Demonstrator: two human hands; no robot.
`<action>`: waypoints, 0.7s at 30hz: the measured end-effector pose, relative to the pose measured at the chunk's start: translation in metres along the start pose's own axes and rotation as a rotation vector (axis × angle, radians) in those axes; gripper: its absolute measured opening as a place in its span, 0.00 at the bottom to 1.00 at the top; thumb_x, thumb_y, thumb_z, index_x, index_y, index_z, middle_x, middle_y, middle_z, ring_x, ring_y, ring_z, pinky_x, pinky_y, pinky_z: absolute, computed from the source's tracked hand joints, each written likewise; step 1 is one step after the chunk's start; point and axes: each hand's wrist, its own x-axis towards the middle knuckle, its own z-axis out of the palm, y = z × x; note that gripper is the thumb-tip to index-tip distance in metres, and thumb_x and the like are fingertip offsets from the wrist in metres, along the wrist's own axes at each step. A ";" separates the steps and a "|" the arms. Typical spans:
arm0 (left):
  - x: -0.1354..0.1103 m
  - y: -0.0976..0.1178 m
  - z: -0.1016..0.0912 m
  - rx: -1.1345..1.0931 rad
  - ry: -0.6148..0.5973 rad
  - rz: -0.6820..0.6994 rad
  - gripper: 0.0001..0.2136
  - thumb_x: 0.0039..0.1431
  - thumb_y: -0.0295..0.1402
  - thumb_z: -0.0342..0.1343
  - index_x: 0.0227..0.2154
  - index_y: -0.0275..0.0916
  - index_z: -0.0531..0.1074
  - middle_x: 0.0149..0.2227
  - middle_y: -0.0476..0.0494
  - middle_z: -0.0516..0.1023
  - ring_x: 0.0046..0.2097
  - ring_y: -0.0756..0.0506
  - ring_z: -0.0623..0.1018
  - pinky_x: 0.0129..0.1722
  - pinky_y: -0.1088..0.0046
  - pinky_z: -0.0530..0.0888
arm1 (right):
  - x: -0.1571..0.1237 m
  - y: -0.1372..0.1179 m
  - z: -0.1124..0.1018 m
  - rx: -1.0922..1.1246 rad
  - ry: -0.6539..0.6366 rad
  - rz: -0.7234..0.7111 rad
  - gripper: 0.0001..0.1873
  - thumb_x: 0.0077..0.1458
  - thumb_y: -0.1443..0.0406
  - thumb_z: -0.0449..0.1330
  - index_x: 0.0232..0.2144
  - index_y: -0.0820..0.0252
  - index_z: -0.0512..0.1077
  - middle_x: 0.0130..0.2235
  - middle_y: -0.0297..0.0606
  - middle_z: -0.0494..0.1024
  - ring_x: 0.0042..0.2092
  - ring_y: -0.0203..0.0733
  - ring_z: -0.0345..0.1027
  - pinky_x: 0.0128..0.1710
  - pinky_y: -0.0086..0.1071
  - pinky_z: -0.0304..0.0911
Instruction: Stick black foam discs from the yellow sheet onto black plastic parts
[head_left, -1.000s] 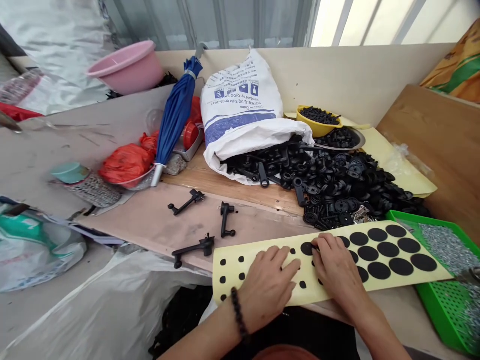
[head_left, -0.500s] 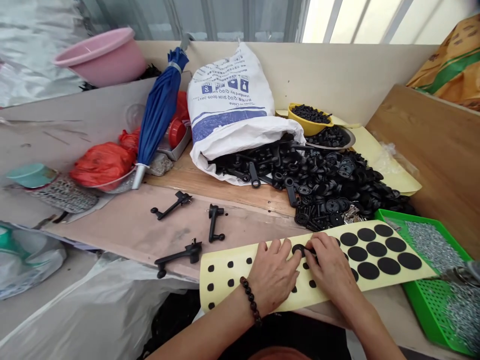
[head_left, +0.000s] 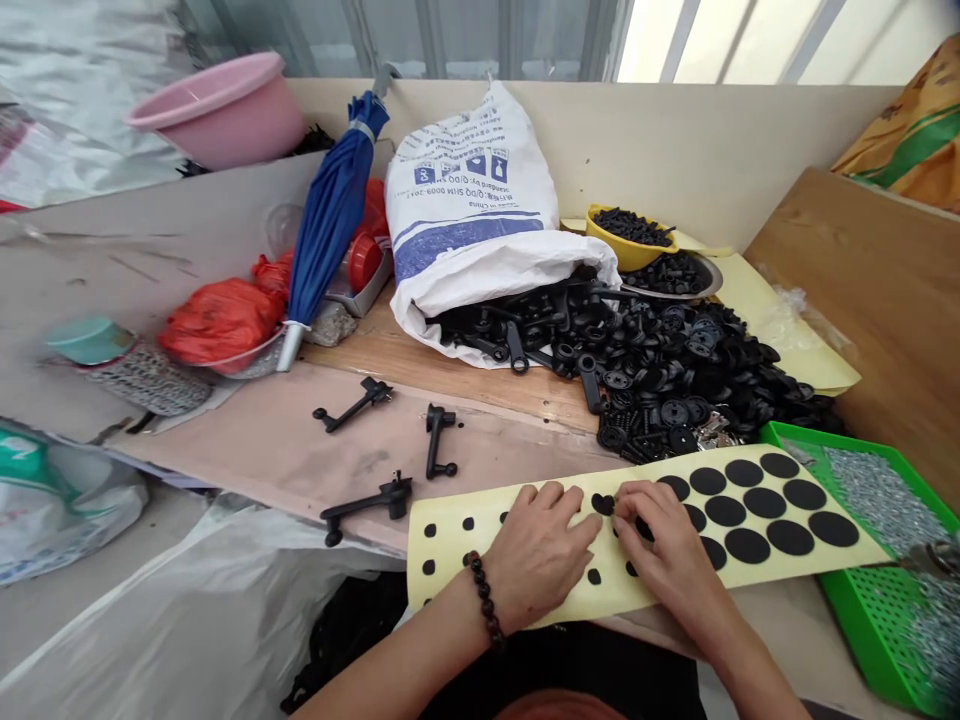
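A pale yellow backing sheet [head_left: 480, 585] lies along the table's near edge, carrying large black round stickers [head_left: 765, 500] on its right part and small black dots on its left. My left hand [head_left: 540, 555], with a dark bead bracelet on the wrist, rests flat on the sheet with fingers stretched out. My right hand [head_left: 664, 545] lies beside it, fingertips curled at the edge of one black round sticker [head_left: 602, 503] between the two hands. Whether that sticker is lifted I cannot tell.
A heap of black plastic parts [head_left: 660, 360] spills from a white sack [head_left: 472, 220] behind the sheet. Three loose black levers [head_left: 360, 405] lie to the left. A green tray of metal screws [head_left: 885, 510] stands at right. Umbrella [head_left: 330, 215], pink basin [head_left: 217, 110], yellow bowl [head_left: 626, 235] at the back.
Both hands stayed on the sheet; the right fingertips kept working at the same black sticker near its top edge. The view shifted slightly.
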 end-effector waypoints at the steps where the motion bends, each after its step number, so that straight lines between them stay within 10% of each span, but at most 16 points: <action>1: -0.008 -0.007 -0.004 -0.036 0.029 -0.001 0.09 0.61 0.33 0.48 0.43 0.41 0.67 0.46 0.41 0.68 0.46 0.42 0.67 0.43 0.63 0.67 | -0.001 0.001 0.001 -0.004 0.007 -0.012 0.06 0.57 0.70 0.51 0.28 0.56 0.62 0.36 0.40 0.71 0.40 0.46 0.64 0.38 0.40 0.61; 6: -0.066 -0.059 -0.029 0.040 0.300 -0.311 0.13 0.59 0.23 0.41 0.41 0.34 0.68 0.43 0.37 0.70 0.46 0.41 0.68 0.47 0.62 0.68 | -0.004 0.003 0.005 -0.055 0.012 -0.100 0.05 0.56 0.70 0.52 0.29 0.57 0.64 0.37 0.41 0.72 0.41 0.47 0.64 0.38 0.40 0.60; 11: -0.109 -0.105 -0.029 0.197 0.276 -0.497 0.16 0.57 0.28 0.42 0.47 0.34 0.67 0.45 0.36 0.72 0.46 0.38 0.71 0.47 0.57 0.70 | -0.004 -0.002 0.000 -0.043 -0.020 -0.050 0.06 0.58 0.68 0.49 0.29 0.56 0.63 0.35 0.40 0.74 0.41 0.47 0.66 0.38 0.40 0.61; 21: -0.133 -0.116 -0.040 -0.005 0.190 -0.501 0.23 0.51 0.28 0.47 0.53 0.36 0.62 0.51 0.36 0.71 0.54 0.38 0.69 0.53 0.55 0.68 | -0.019 0.009 -0.008 0.176 -0.039 0.170 0.09 0.56 0.59 0.53 0.27 0.54 0.66 0.42 0.40 0.78 0.42 0.48 0.72 0.39 0.37 0.66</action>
